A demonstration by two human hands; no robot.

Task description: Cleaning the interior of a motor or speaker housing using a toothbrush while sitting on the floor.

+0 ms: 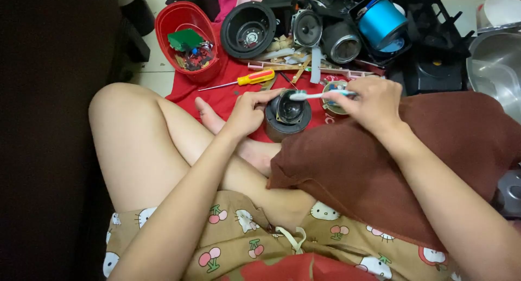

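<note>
The right hand (372, 100) covers most of the toothbrush (315, 96) handle it grips; only the white neck and head show, bristles over the round black speaker part (287, 117). That part sits on the red cloth (228, 96) by the foot, steadied by the left hand (247, 114) clasping its rim. A brown cushion (380, 161) hides the right leg. Beyond lie a yellow-handled screwdriver (244, 80), a red basket (187, 39) and a blue cylinder (382, 21).
</note>
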